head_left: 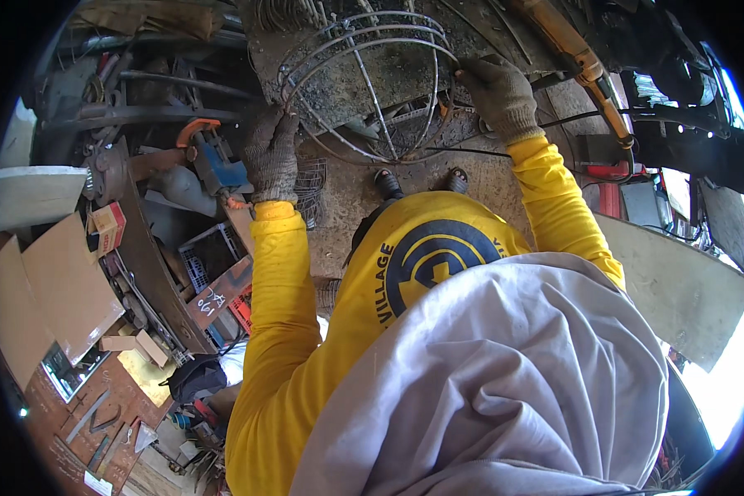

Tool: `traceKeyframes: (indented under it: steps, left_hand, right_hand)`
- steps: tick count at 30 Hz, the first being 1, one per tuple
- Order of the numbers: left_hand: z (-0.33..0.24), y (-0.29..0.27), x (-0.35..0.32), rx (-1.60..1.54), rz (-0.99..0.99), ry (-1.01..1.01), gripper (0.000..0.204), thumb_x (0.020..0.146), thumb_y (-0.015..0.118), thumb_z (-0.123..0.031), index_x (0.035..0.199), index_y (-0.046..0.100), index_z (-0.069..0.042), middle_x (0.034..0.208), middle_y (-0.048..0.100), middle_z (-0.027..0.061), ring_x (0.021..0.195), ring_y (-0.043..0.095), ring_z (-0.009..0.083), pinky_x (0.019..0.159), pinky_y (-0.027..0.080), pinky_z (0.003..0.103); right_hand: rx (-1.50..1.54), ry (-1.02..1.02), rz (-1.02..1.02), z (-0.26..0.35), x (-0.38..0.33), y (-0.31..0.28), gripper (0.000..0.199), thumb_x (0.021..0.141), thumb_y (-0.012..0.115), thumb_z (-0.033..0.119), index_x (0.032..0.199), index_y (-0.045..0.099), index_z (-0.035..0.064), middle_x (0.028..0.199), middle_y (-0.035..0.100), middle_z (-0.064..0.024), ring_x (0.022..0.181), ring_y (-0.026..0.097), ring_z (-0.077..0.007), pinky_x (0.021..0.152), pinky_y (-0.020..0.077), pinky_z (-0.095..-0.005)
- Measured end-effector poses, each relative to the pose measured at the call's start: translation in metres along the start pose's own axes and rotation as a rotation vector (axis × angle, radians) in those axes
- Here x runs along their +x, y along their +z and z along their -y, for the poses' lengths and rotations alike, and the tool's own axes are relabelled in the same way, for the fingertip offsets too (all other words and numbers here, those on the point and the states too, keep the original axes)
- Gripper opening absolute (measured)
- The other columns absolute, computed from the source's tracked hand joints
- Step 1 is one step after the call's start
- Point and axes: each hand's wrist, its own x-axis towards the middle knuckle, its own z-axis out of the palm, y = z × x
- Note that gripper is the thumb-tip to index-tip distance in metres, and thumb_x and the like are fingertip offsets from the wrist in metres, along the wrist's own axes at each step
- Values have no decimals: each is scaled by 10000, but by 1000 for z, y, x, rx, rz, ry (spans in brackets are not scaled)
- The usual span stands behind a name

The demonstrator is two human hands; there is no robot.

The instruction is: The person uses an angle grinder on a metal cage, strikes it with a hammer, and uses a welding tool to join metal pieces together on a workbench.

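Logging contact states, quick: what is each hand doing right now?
Left hand: gloved, closed on the left rim of the wire cage.
Right hand: gloved, closed on the right rim of the same cage.

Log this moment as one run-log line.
left hand: gloved, grips wire cage at left rim | right hand: gloved, grips right rim | cage: round wire frame on dirty workbench | nearby: blue vise
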Motion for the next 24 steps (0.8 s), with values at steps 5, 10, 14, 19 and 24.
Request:
traceKeyframes:
  steps: [5,10,14,19,24]
  left_hand:
    - [-5,1,-2,-2,1,-33,271,923,761,-98,1186,731,-45,1067,729,24,914,652,82,780,568,252]
    - [-8,-9,2,35,111,41,279,943,736,-146,1191,705,-22,1164,714,58,953,644,109,769,543,258]
    - [2,-22,7,-154,190,-32,305,952,690,-91,1257,680,-73,1112,720,29,823,606,59,655,482,221]
    - [5,-24,7,-81,193,-20,307,945,701,-111,1251,683,-89,1080,722,21,839,624,74,698,505,231]
    - [-2,-11,3,217,135,150,288,935,737,-155,1175,701,-1,1089,720,69,898,651,116,772,546,269]
  right_hand:
    - [25,-10,-16,-6,1,4,298,927,673,394,1149,762,216,917,745,-96,924,716,-304,823,550,-408]
    - [-38,-86,-82,-12,1,7,296,927,679,380,1141,764,195,977,740,-97,949,710,-302,824,548,-404]
    - [12,-79,-58,-7,1,5,273,933,682,345,1128,769,175,1030,732,-96,963,706,-311,840,545,-406]
    - [-26,-62,-63,-10,2,7,274,929,681,364,1125,770,195,1014,733,-96,971,704,-318,846,544,-412]
    - [-43,-44,-9,-2,0,-1,313,930,701,329,1158,750,120,1061,721,-139,1008,692,-331,874,537,-417]
